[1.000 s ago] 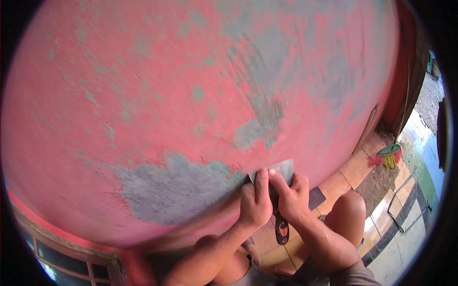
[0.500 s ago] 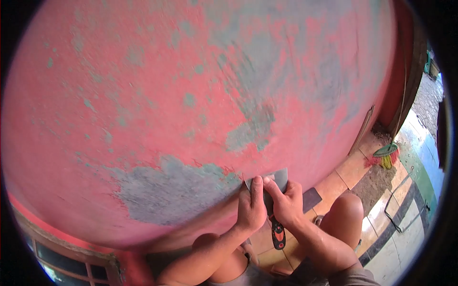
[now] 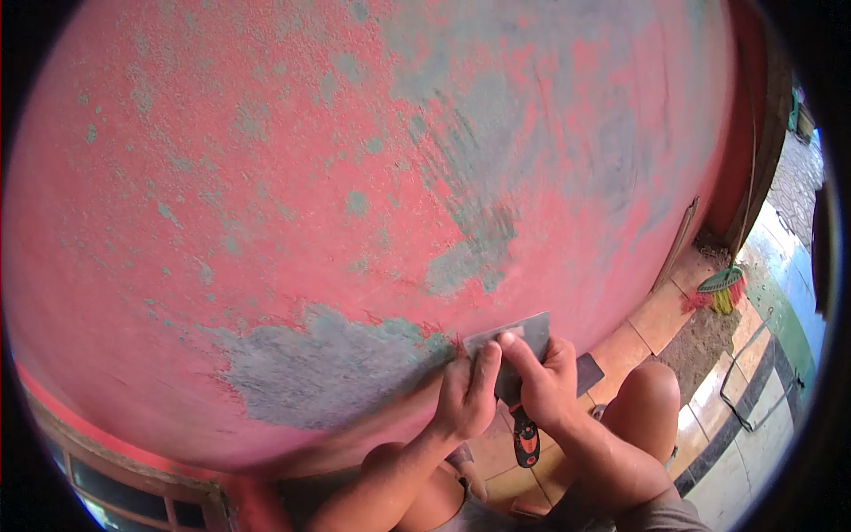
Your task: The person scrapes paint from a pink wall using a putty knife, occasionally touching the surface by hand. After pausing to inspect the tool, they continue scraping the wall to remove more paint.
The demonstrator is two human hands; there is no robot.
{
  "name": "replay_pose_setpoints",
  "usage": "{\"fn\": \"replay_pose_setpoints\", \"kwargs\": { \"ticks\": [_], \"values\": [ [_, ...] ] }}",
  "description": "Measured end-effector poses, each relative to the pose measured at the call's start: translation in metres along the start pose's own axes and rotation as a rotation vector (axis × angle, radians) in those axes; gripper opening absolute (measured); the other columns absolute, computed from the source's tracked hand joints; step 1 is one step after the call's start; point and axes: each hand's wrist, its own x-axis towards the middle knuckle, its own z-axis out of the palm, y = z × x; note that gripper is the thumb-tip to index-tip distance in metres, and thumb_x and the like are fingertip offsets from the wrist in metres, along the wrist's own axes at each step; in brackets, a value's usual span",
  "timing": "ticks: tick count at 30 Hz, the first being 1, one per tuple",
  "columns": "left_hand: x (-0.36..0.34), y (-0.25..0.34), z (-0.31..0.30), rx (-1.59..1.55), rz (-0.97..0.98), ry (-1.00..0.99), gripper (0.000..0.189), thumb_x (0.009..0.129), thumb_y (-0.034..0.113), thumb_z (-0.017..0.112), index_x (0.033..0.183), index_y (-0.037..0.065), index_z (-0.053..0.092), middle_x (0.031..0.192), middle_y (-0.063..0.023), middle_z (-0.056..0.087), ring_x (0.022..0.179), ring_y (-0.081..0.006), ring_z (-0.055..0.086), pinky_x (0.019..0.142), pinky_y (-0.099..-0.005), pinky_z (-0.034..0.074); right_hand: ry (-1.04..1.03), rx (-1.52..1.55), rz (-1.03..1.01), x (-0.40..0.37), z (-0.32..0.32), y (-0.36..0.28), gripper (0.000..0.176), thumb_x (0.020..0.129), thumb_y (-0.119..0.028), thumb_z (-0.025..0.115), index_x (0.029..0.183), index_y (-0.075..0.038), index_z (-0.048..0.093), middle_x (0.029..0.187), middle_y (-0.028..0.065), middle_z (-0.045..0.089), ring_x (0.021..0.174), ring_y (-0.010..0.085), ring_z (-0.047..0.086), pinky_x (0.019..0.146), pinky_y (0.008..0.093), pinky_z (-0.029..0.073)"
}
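A wide putty knife (image 3: 535, 334) with a flat metal blade and a black and red handle is held between both hands, its blade edge at the lower part of the pink wall (image 3: 292, 257). My left hand (image 3: 467, 390) has its fingers pressed on the blade's left side. Closed round the blade's right side, my right hand (image 3: 543, 377) keeps its thumb on the face, while the handle hangs below. Left of the blade, a bare grey patch (image 3: 328, 368) shows where paint is off. Higher up lies a smaller grey-green patch (image 3: 474, 253).
A broom (image 3: 721, 288) with red and yellow bristles stands by debris (image 3: 702, 344) on the tiled floor at right. A dark flat piece (image 3: 589, 373) lies near my knee (image 3: 651, 399). A cable (image 3: 729, 399) runs over the tiles. A window frame (image 3: 133, 483) shows at lower left.
The putty knife and both hands have shifted slightly right, and more of the blade shows between them. The whole view has also moved a little. Both hands keep their hold.
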Motion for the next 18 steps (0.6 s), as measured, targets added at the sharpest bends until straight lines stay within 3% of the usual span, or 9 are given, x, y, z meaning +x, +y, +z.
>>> {"fn": "replay_pose_setpoints", "kwargs": {
  "ticks": [1,2,5,6,8,11,14,17,18],
  "values": [
    [-0.002,0.001,-0.007,0.09,0.028,-0.105,0.048,0.108,0.033,0.038,0.078,0.001,0.055,0.07,-0.0069,0.058,0.069,-0.0129,0.058,0.061,-0.0306,0.046,-0.002,0.029,0.003,-0.001,-0.001,-0.008,0.027,0.096,-0.026,0.066,0.087,0.0,0.067,0.068,-0.0006,0.062,0.057,0.0066,0.055,0.049,0.0257,0.044],
    [-0.005,0.005,-0.005,0.231,0.182,-0.003,0.047,0.104,0.038,0.049,0.07,0.005,0.049,0.061,-0.0072,0.052,0.058,-0.0174,0.055,0.055,-0.032,0.044,0.044,0.038,-0.013,0.0,-0.006,-0.011,0.027,0.096,-0.027,0.067,0.087,-0.001,0.066,0.071,-0.0006,0.063,0.06,0.0067,0.056,0.051,0.0257,0.043],
    [0.005,0.018,-0.006,0.439,0.819,0.249,0.043,0.097,0.042,0.059,0.072,0.007,0.053,0.063,-0.0076,0.054,0.055,-0.0235,0.055,0.053,-0.0338,0.045,0.239,0.081,0.041,0.004,-0.02,-0.025,0.031,0.095,-0.036,0.066,0.088,-0.006,0.066,0.074,-0.0022,0.061,0.065,0.006,0.055,0.057,0.0234,0.041],
    [0.001,0.018,-0.01,0.574,0.892,0.328,0.038,0.092,0.042,0.065,0.077,0.008,0.056,0.074,-0.0074,0.06,0.067,-0.0264,0.059,0.065,-0.0382,0.049,0.266,0.131,0.053,0.008,-0.027,-0.025,0.031,0.094,-0.037,0.066,0.091,-0.006,0.066,0.076,-0.0017,0.062,0.065,0.0067,0.056,0.058,0.0234,0.041],
    [-0.008,0.031,-0.016,1.017,0.954,0.514,0.042,0.094,0.044,0.059,0.103,0.003,0.062,0.118,-0.0206,0.061,0.111,-0.0372,0.056,0.089,-0.0511,0.046,0.305,0.207,0.098,0.01,-0.038,-0.032,0.033,0.093,-0.039,0.067,0.094,-0.006,0.065,0.079,-0.0001,0.064,0.065,0.0084,0.058,0.06,0.0238,0.043],
    [-0.006,0.044,-0.008,1.404,0.608,0.65,0.051,0.093,0.044,0.06,0.128,0.007,0.06,0.151,-0.0264,0.036,0.139,-0.0474,0.03,0.108,-0.0616,0.029,0.316,0.236,0.045,0.009,-0.049,-0.033,0.033,0.093,-0.039,0.067,0.095,-0.006,0.065,0.079,0.0002,0.064,0.066,0.0085,0.059,0.061,0.0233,0.045],
    [-0.005,0.017,0.003,1.686,0.511,0.343,0.065,0.09,0.047,0.064,0.144,0.012,0.052,0.162,-0.0203,0.023,0.148,-0.0451,0.017,0.115,-0.0648,0.013,0.302,0.23,0.05,0.005,-0.058,-0.035,0.033,0.092,-0.04,0.067,0.097,-0.008,0.065,0.079,-0.0007,0.064,0.065,0.0081,0.06,0.06,0.0228,0.045],
    [-0.009,-0.014,0.013,1.619,0.441,-0.303,0.067,0.086,0.048,0.067,0.142,0.015,0.053,0.161,-0.0132,0.028,0.15,-0.0362,0.019,0.115,-0.0672,0.006,0.304,0.221,0.049,0.001,-0.062,-0.04,0.032,0.092,-0.04,0.068,0.096,-0.009,0.066,0.078,-0.0018,0.064,0.062,0.0076,0.058,0.058,0.023,0.044],
    [-0.011,-0.025,0.016,1.601,0.412,-0.431,0.066,0.086,0.046,0.068,0.142,0.014,0.053,0.16,-0.0118,0.031,0.15,-0.0336,0.02,0.115,-0.0682,0.008,0.309,0.217,0.045,-0.001,-0.062,-0.043,0.032,0.092,-0.041,0.068,0.095,-0.009,0.066,0.078,-0.0022,0.063,0.061,0.0074,0.057,0.057,0.0231,0.043]
  ]
}}
